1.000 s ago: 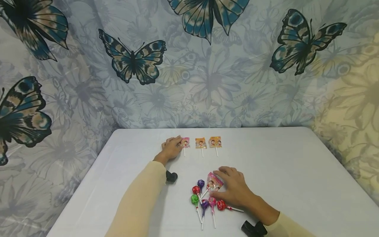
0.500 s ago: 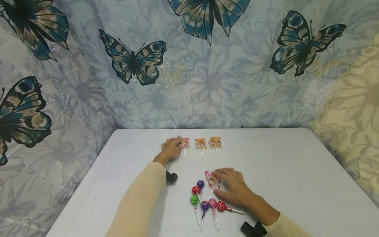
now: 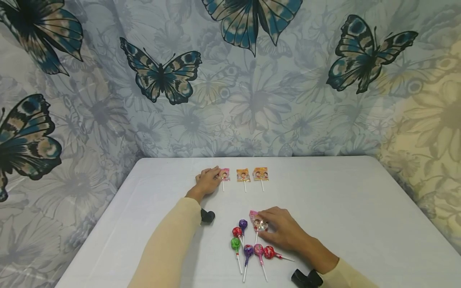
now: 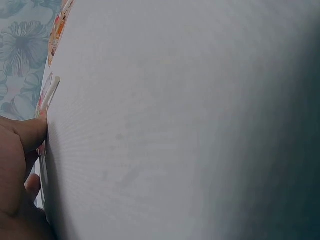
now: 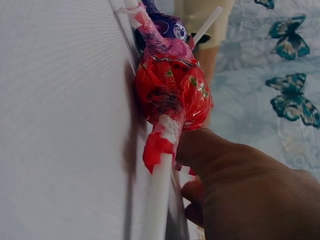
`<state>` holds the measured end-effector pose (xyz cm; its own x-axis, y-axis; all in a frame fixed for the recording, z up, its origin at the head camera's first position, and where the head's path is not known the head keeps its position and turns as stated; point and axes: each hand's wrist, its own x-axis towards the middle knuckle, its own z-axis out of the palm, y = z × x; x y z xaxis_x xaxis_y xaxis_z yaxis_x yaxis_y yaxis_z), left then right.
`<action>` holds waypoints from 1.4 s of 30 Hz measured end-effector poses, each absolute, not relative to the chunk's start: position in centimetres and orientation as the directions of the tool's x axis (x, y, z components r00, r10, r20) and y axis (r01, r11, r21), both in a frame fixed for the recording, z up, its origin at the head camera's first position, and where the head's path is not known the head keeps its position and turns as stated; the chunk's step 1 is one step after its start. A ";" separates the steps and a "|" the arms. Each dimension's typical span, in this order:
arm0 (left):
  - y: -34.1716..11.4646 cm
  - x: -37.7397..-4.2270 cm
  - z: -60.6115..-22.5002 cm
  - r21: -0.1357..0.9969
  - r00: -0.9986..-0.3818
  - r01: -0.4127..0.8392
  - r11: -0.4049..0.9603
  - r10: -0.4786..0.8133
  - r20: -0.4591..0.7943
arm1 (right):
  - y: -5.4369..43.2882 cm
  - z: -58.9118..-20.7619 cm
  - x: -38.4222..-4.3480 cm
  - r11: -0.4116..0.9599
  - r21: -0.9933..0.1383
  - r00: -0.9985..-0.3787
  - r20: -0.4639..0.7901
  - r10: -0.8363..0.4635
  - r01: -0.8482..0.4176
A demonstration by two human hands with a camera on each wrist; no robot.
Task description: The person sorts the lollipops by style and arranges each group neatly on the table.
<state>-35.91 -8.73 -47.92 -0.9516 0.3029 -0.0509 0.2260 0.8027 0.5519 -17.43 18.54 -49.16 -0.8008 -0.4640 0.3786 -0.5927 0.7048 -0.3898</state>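
At the back of the table, my left hand (image 3: 209, 181) rests over the left part of a flat lollipop in a pink wrapper (image 3: 225, 174). In the left wrist view its thumb (image 4: 32, 132) lies against that wrapper, below the white stick (image 4: 52, 90). My right hand (image 3: 282, 228) pinches another pink-wrapped flat lollipop (image 3: 256, 221) between thumb and fingers, its stick pointing towards me. Just in front of this hand lies a round red lollipop (image 3: 269, 252), which looms large in the right wrist view, with the right thumb (image 5: 215, 155) behind it.
Two orange-wrapped flat lollipops (image 3: 243, 175) lie in the back row, right of the left hand. Round lollipops cluster near the right hand: green (image 3: 235, 243), pink (image 3: 258, 249), red (image 3: 237, 232) and two purple (image 3: 248, 251). A butterfly-patterned cloth (image 3: 259, 100) hangs behind the white table (image 3: 342, 208).
The pink-wrapped lollipop in my right hand has turned from slanting to nearly straight, its stick towards me. Nearby round lollipops shifted slightly. My left hand has stayed in place.
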 end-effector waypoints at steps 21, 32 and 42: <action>-8.7 -35.9 -48.1 0.557 -0.955 0.226 0.799 0.295 -0.036 | 18.7 -48.9 -17.2 0.694 -0.387 -0.791 0.380 -0.479 -0.607; -8.6 -36.1 -48.3 0.540 -0.956 0.216 0.813 0.288 -0.051 | 18.6 -48.9 -17.1 0.677 -0.347 -0.753 0.426 -0.502 -0.648; -8.6 -36.0 -48.3 0.547 -0.956 0.218 0.808 0.291 -0.049 | 18.4 -48.9 -16.9 0.691 -0.355 -0.771 0.399 -0.497 -0.629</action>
